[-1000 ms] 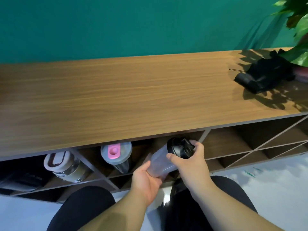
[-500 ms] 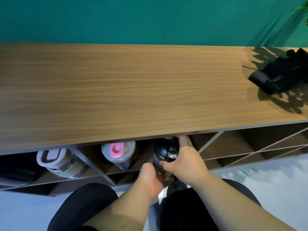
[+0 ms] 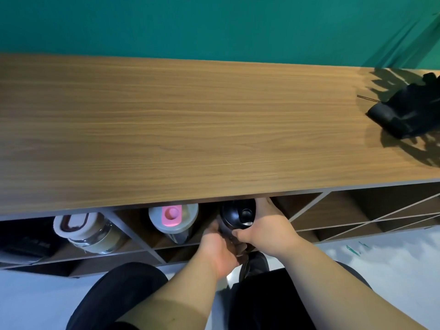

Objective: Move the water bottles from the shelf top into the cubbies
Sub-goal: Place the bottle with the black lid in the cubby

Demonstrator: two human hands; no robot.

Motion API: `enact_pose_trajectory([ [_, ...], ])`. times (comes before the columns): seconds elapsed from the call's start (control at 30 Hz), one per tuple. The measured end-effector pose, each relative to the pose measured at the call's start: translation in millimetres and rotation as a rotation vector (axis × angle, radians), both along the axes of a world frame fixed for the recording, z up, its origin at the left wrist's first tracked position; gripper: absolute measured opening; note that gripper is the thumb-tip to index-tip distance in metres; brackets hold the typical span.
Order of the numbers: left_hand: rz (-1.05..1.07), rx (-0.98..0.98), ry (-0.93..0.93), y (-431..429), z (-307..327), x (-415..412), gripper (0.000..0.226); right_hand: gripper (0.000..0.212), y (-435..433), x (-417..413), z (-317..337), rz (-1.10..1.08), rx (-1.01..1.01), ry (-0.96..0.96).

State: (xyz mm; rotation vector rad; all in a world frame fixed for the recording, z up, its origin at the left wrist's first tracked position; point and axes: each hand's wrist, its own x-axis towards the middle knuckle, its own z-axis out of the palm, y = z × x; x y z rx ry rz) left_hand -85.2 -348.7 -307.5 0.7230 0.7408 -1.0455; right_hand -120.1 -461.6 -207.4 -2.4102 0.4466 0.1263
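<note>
A bottle with a black lid (image 3: 238, 215) sits at the mouth of a diamond-shaped cubby just under the wooden shelf top (image 3: 190, 129). My right hand (image 3: 269, 225) grips its lid end from the right, and my left hand (image 3: 219, 246) holds its body from below; the body is mostly hidden by my hands. In the cubby to its left lies a bottle with a grey lid and pink cap (image 3: 172, 219). Further left, a clear bottle with a white lid (image 3: 85, 231) lies in another cubby.
A black cloth-like object (image 3: 407, 113) lies on the shelf top at the far right, among leaf shadows. Cubbies with diagonal dividers (image 3: 345, 215) continue to the right. A green wall (image 3: 214, 25) stands behind the shelf. My knees are below, over a pale floor.
Both hands have pushed the black-lidded bottle from a tilted position in front of the shelf deeper into the cubby. The view has shifted left, so the plant is out of sight.
</note>
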Motion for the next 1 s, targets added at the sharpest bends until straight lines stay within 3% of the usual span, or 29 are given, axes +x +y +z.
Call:
enact_pose_trajectory([
  [0.2,-0.030,0.027,-0.017,2,13,1,0.056,0.078,-4,6,-7,-0.007,0.021,0.022],
  [0.43,-0.144,0.174,-0.063,10,29,-3,0.071,0.101,-7,1,-13,0.002,0.114,-0.029],
  [0.53,-0.252,0.436,-0.274,17,43,-13,0.062,0.097,-11,-7,-14,-0.022,0.176,-0.043],
  [0.6,-0.255,0.592,-0.492,23,47,-17,0.071,0.096,-13,-11,-12,-0.018,0.223,-0.047],
  [0.7,-0.318,0.708,-0.834,27,52,-14,0.066,0.094,-14,-12,-9,0.003,0.278,-0.045],
  [0.83,-0.343,0.708,-0.880,28,54,-9,0.058,0.080,-13,-9,-11,-0.024,0.326,-0.067],
  [1.0,-0.331,0.622,-0.862,28,53,-10,0.064,0.082,-13,-6,-16,-0.044,0.293,-0.051],
])
